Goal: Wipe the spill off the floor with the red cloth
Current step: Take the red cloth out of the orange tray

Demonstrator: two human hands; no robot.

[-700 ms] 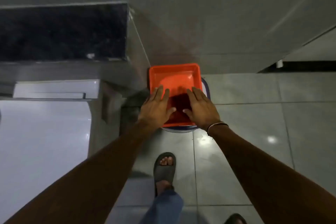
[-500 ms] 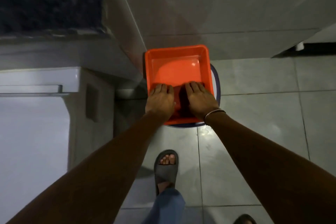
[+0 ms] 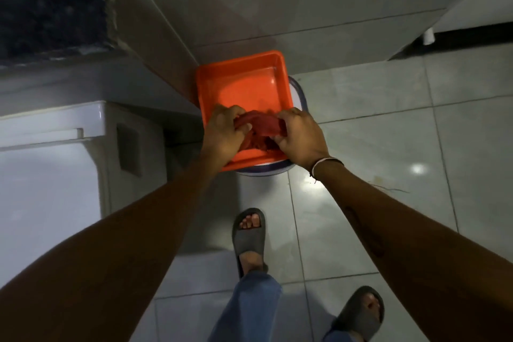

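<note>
Over the orange tub (image 3: pixel 244 83), the red cloth (image 3: pixel 261 126) is bunched and clamped by left hand (image 3: pixel 223 133) and right hand (image 3: pixel 301 137); wringing seems under way, carrying it to the floor (image 3: pixel 388 119) is judged next

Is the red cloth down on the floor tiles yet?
No, both the left hand and right hand grip the red cloth over the orange tub.

Your arms are bare. You wear a thin band (image 3: pixel 324 164) on your right wrist, blue jeans (image 3: pixel 249 305) and dark slippers (image 3: pixel 249 233).
</note>
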